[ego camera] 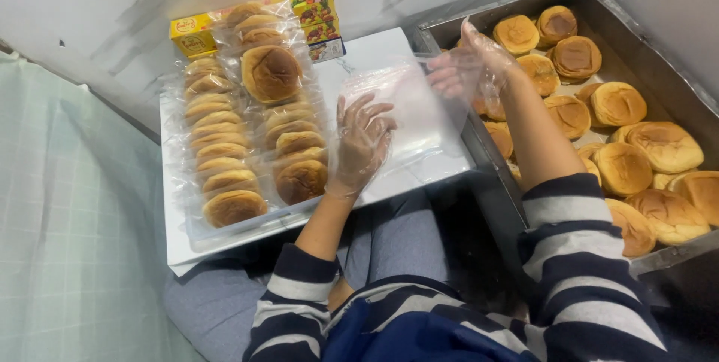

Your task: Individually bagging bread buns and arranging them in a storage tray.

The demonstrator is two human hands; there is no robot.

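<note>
Head view, steeply downward, seemingly close

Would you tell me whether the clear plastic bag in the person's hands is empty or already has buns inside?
Empty: the clear plastic bag lies flat and see-through between the left hand and right hand, with no bun inside.
</note>
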